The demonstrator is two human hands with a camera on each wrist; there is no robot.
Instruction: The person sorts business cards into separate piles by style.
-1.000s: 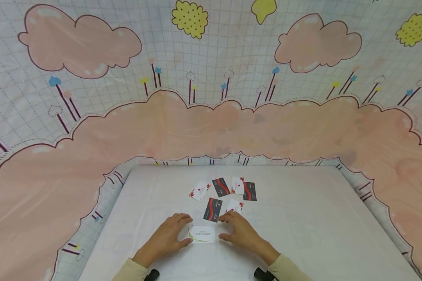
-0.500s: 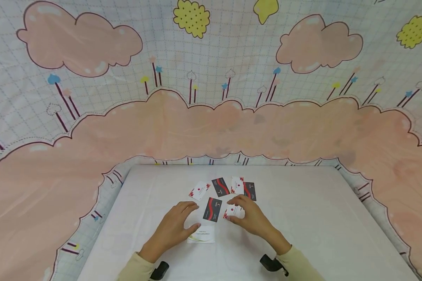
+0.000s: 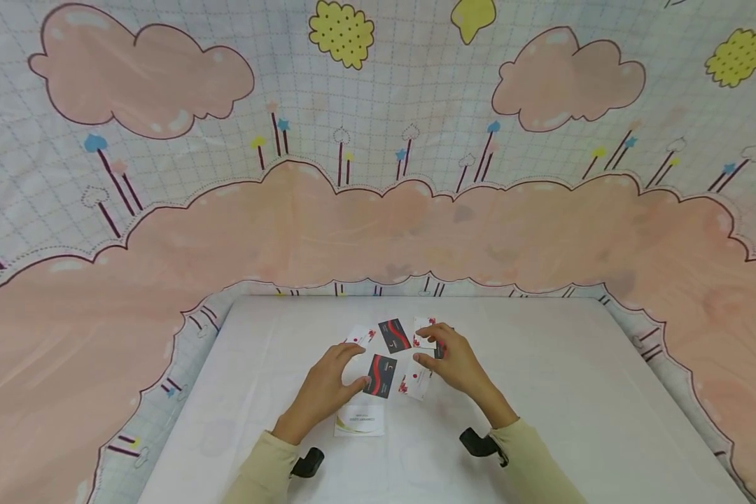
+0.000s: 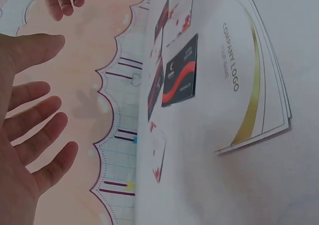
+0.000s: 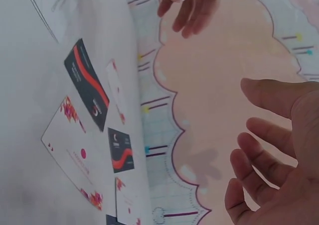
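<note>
Both hands had slid forward off the stack of cards (image 3: 360,421) toward the spread on the table (image 3: 542,364). Left hand (image 3: 327,385) hovered released beside the black card (image 3: 380,375), which lay flat, long axis leaning slightly right; right hand (image 3: 456,364), fingers loose, empty, risked a careless sweep scattering the white cards (image 3: 416,383)

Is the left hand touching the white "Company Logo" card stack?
Apart. The left wrist view shows the left hand open, lifted clear of the card stack.

staged tabletop (image 3: 542,364); cartoon backdrop (image 3: 378,210)
</note>
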